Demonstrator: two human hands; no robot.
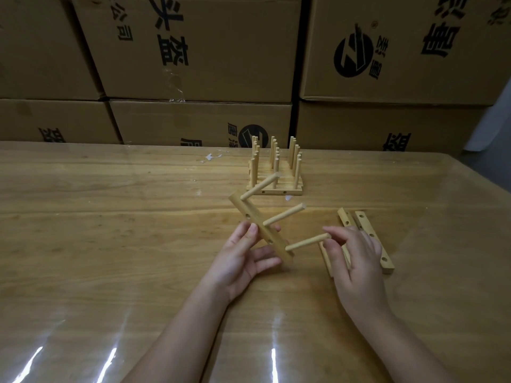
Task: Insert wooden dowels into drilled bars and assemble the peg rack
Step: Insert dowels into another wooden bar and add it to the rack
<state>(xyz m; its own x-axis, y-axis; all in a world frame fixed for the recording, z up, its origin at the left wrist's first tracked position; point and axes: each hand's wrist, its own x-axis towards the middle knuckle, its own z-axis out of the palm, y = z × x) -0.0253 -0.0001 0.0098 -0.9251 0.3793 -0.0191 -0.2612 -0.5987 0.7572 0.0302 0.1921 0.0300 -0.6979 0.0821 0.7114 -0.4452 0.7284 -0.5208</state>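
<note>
My left hand point(243, 258) grips a drilled wooden bar point(249, 217), held tilted above the table. Three dowels stick out of the bar toward the right. The top dowel point(260, 189) and the middle dowel point(283, 214) stand free. My right hand point(351, 261) pinches the outer end of the lowest dowel point(307, 242), whose other end sits in the bar. Under my right hand lie loose drilled bars point(373, 239) flat on the table. Behind them stands a finished group of bars with several upright pegs point(276, 168).
The wooden table point(124, 217) is covered with a glossy clear sheet. Stacked cardboard boxes point(193, 51) form a wall along the table's far edge. A small scrap of white paper point(210, 157) lies near the back.
</note>
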